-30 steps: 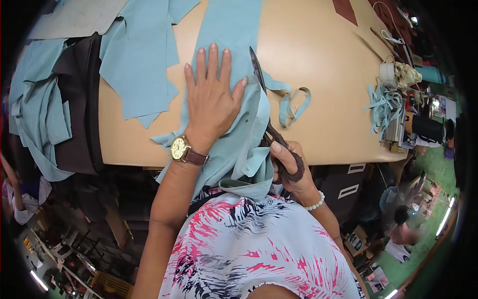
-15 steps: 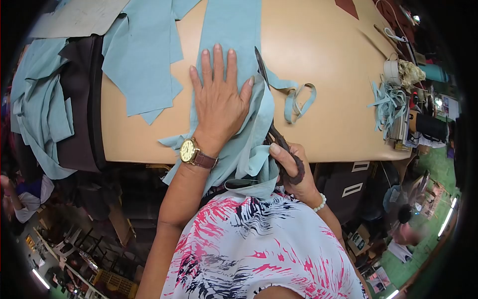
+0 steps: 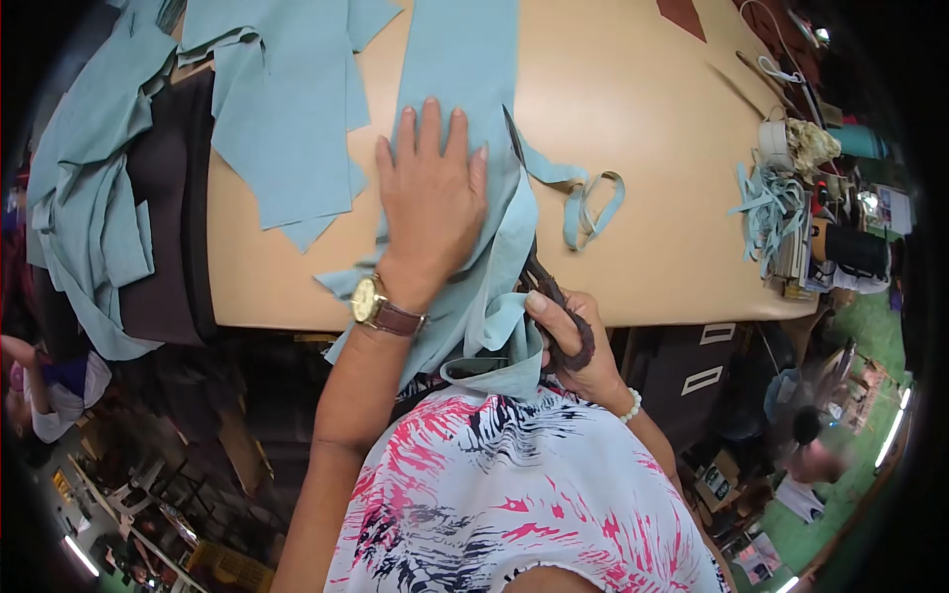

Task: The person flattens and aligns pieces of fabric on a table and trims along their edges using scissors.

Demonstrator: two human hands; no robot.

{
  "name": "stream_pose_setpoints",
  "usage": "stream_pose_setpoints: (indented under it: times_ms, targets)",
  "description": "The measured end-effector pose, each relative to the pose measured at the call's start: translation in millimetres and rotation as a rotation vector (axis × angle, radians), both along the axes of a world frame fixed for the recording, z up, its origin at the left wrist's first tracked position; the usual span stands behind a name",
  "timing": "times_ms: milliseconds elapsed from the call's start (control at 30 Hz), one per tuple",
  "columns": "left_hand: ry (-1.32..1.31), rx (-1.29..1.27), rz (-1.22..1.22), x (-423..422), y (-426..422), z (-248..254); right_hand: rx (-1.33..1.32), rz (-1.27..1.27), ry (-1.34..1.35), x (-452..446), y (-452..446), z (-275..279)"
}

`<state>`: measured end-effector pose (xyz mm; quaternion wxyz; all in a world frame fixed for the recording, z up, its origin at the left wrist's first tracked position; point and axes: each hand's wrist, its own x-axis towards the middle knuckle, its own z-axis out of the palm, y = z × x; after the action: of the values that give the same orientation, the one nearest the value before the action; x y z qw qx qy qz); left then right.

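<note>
A long strip of light blue fabric (image 3: pixel 460 59) runs down the table towards my body, its near part bunched in folds. My left hand (image 3: pixel 427 212) lies flat on it, fingers stretched out, thumb close to the index finger. To its right, my right hand (image 3: pixel 583 346) grips the dark-handled scissors (image 3: pixel 534 262), near the table's front edge. A blade tip shows at the fabric's right edge; folded cloth hides part of the blades. A narrow blue offcut (image 3: pixel 593 212) trails from beside the blade and curls on the table.
More blue fabric pieces (image 3: pixel 287 128) lie on the tan table (image 3: pixel 643 128) to the left. A blue heap (image 3: pixel 99 198) hangs over a dark padded surface (image 3: pixel 168 227). Thin blue scraps (image 3: pixel 769 212) and a teal bottle (image 3: pixel 858 143) are at the right. A person's arm (image 3: pixel 30 376) shows far left.
The pale grey sheet at the upper left is gone from view, and blue fabric shows there. The scissors and my right hand have shifted slightly left. My left thumb has drawn in towards the fingers.
</note>
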<state>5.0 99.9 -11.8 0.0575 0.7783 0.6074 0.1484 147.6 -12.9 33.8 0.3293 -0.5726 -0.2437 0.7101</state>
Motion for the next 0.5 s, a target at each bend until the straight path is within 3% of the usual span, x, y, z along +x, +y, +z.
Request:
stream_pose_setpoints:
  times_ms: [33,133,233,500]
  targets:
    - [0.046,-0.054,-0.010,-4,6,6,0.000,-0.008,0.006,0,0,0]
    - [0.073,0.195,-0.286,-23,49,4,-0.002,-0.018,0.054,2,0,2]
    - [0.064,0.264,-0.499,-27,73,-3,0.005,-0.049,0.105,5,0,1]
    - [-0.033,0.153,-0.369,-23,52,-20,0.033,0.024,0.050,9,4,3]
